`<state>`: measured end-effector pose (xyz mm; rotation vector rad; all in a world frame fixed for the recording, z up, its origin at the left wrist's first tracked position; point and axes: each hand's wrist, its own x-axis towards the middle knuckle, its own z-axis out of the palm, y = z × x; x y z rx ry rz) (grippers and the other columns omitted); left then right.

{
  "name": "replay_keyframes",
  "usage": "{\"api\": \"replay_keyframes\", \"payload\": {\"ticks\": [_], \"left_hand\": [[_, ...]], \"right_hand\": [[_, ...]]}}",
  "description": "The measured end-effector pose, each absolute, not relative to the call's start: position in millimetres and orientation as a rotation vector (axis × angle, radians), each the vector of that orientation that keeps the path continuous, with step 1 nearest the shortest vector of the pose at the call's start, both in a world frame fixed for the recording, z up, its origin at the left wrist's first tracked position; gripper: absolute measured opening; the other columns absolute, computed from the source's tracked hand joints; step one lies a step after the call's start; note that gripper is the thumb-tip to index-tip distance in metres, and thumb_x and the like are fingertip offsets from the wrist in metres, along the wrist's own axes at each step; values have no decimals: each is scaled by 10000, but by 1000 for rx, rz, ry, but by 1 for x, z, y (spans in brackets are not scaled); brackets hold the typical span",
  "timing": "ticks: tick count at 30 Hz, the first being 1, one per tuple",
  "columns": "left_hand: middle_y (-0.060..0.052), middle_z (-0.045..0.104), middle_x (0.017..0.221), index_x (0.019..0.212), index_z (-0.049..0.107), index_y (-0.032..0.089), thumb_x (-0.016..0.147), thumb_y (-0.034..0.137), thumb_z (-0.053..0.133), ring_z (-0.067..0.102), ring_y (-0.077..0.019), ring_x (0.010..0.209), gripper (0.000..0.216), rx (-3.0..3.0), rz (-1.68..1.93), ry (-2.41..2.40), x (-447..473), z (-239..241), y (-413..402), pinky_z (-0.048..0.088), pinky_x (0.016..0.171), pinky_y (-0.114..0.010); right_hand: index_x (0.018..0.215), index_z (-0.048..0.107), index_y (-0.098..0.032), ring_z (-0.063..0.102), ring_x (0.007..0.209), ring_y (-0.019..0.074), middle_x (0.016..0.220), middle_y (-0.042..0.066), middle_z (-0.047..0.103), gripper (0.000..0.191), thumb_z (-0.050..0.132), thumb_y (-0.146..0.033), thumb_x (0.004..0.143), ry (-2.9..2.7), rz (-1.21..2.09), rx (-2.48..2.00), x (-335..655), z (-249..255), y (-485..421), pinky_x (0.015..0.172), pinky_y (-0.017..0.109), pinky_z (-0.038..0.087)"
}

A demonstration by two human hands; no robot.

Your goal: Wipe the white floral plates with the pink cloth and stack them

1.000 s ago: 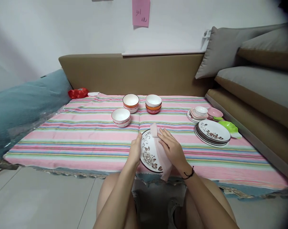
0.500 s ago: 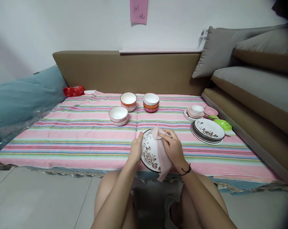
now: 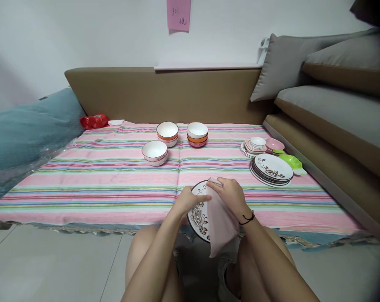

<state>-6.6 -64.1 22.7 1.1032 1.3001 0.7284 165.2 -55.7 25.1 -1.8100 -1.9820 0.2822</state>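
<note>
A white plate with a dark floral pattern (image 3: pixel 198 214) is held tilted over the near edge of the striped cloth. My left hand (image 3: pixel 187 199) grips its left rim with fingers closed on the face. My right hand (image 3: pixel 230 194) is closed on a pale pink cloth (image 3: pixel 220 222), which drapes over the plate's right half and hangs down below it.
On the pink striped cloth (image 3: pixel 98 180) stand three groups of bowls (image 3: pixel 167 132) (image 3: pixel 197 134) (image 3: pixel 154 152). A stack of floral plates (image 3: pixel 272 168), small saucers (image 3: pixel 255 146) and a green dish (image 3: pixel 290 161) sit at the right. Sofa cushions (image 3: pixel 334 113) rise at the right; a teal bundle (image 3: pixel 26 134) lies left.
The plate has come lower and nearer to me, off the cloth's edge. My right hand slid the pink cloth over the plate's top, so that it now hangs lower.
</note>
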Motion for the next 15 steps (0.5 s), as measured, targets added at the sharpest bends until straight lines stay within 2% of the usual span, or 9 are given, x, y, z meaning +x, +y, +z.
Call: {"api": "replay_keyframes", "payload": {"ticks": [3, 6, 9, 12, 15], "left_hand": [[-62, 717, 792, 847, 704, 142, 546, 275, 807, 642, -210, 702, 346, 1086, 782, 1307, -2, 20, -63, 478, 609, -278], [-55, 715, 778, 887, 708, 140, 581, 237, 768, 633, -193, 664, 326, 1056, 834, 1283, 1, 20, -63, 476, 593, -270], [-65, 715, 765, 863, 708, 126, 585, 206, 753, 638, -194, 645, 294, 1011, 888, 1259, 2, 20, -60, 478, 581, -267], [-106, 729, 834, 908, 698, 111, 566, 215, 781, 668, -229, 686, 366, 898, 958, 1243, 1, 20, -57, 507, 597, -293], [-145, 732, 878, 937, 682, 92, 552, 213, 801, 686, -261, 712, 421, 745, 1044, 1199, 0, 24, -56, 539, 620, -330]], "right_hand": [[689, 613, -197, 539, 607, 173, 674, 54, 651, 462, 515, -617, 855, -1964, 190, -1908, 159, 25, -55, 524, 285, 223], [745, 632, -201, 590, 666, 198, 733, 58, 675, 420, 530, -594, 855, -1882, 197, -1866, 154, 24, -52, 548, 284, 302], [963, 655, -197, 624, 911, 240, 968, 82, 698, 351, 569, -519, 853, -1751, 246, -1592, 152, 31, -51, 752, 330, 447], [1159, 606, -201, 518, 1194, 254, 1261, 109, 593, 364, 579, -416, 867, -1639, 233, -1247, 155, 54, -69, 1002, 434, 408], [1053, 646, -226, 592, 1073, 223, 1132, 76, 643, 200, 554, -323, 904, -1509, 232, -1067, 159, 84, -104, 937, 417, 477]]}}
